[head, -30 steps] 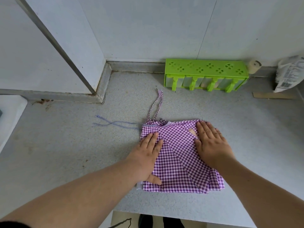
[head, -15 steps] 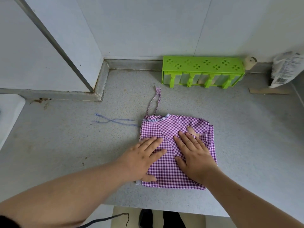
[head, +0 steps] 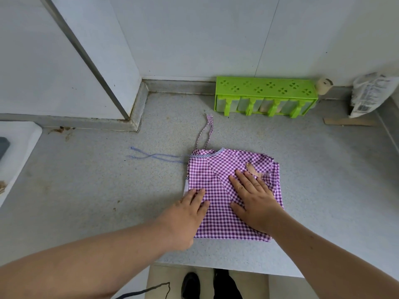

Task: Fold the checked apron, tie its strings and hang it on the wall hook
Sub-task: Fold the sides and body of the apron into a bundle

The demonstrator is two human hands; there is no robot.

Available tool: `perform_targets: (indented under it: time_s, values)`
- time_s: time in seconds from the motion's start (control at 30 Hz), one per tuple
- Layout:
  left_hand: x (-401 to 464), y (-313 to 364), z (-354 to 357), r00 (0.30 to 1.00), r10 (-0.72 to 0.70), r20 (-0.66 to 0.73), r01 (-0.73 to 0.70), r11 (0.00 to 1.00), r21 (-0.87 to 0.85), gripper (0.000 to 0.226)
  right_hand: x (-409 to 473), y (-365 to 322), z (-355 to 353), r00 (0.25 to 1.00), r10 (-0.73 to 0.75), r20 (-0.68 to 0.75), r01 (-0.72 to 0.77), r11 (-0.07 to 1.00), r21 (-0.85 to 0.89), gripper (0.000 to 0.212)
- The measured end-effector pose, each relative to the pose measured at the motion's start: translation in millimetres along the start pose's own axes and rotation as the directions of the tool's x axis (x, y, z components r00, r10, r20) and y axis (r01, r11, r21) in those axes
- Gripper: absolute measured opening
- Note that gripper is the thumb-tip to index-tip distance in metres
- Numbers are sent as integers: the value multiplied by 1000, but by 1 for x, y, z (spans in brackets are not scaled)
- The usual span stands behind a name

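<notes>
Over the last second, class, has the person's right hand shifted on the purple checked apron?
Yes. The right hand slid left from the purple checked apron's right edge to its middle, nearer the left hand.

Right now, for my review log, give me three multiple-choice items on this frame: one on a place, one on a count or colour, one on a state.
1. Where does the green rack stand?
A. Against the back wall, beyond the apron
B. On the floor
C. On top of the apron

2. What colour is the checked apron?
A. Red and black
B. Purple and white
C. Plain green

3. How do the hands lie?
A. Both lifted clear of the cloth
B. Both flat on the folded apron
C. One pulling the strings

Key: 1 A, the rack sits at the foot of the wall on the countertop. 2 B, the checks are purple and white. 3 B, the left hand and right hand press the cloth with straight fingers; the blue strings lie loose and untied.
</notes>
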State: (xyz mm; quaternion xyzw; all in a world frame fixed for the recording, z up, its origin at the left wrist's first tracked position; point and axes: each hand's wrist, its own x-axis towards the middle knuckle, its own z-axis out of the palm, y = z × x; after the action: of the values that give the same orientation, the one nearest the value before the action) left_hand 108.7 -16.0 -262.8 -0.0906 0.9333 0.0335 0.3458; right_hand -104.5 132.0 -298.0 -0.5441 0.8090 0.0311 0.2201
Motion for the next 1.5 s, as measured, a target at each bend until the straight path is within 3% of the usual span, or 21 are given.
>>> perform_targets:
  time_s: [0.2, 0.37, 0.43, 0.53, 0.6, 0.77, 0.83, 0.9, 1.0, 1.17, 1.27, 1.37, 1.5]
  values:
    - [0, -10, -15, 999, 21, 37, -16, 992, -128, 77, -30, -12, -25, 993, 10, -115, -2, 998, 68, 69]
    - [2, -33, -35, 1000, 16, 4, -13, 950, -311, 55, -55, -9, -43, 990, -42, 137, 33, 997, 67, 86]
    - [5, -38, -41, 998, -54, 9, 53, 910, -411, 50, -55, -5, -43, 985, -36, 169, 29, 999, 46, 75]
    - [11, -42, -44, 987, -159, 5, 128, 779, -614, 27, -49, 1, -47, 989, 29, 148, -45, 993, 105, 34]
    - [11, -45, -48, 976, -214, 29, 161, 628, -761, 23, -43, 4, -56, 987, 78, 141, -100, 983, 154, 17]
    - [13, -53, -50, 953, -272, 136, 205, 243, -948, 50, -26, 16, -79, 975, 161, 155, -200, 940, 278, 23]
    - [16, -58, -46, 978, -172, 117, 159, 257, -953, 68, -20, 19, -88, 967, 181, 182, -230, 925, 303, 37]
    - [18, -61, -39, 983, -148, 111, 159, 361, -919, 83, -14, 20, -97, 967, 183, 180, -234, 914, 332, 33]
    - [24, -60, -38, 961, -267, 67, 183, 437, -881, 62, -4, 26, -104, 968, 224, 111, -249, 886, 390, 24]
    - [34, -60, -46, 958, -278, 78, 175, 346, -922, 67, 2, 39, -103, 945, 304, 122, -324, 812, 486, 69]
    - [41, -61, -47, 937, -314, 152, 233, 241, -942, 59, 10, 44, -99, 929, 348, 125, -366, 815, 449, 57]
    - [51, -62, -46, 911, -379, 161, 277, 275, -921, 47, 25, 46, -95, 918, 384, 101, -391, 828, 402, 43]
    - [62, -59, -41, 838, -536, 100, 318, 332, -888, 49, 41, 44, -88, 904, 418, 91, -423, 841, 339, 42]
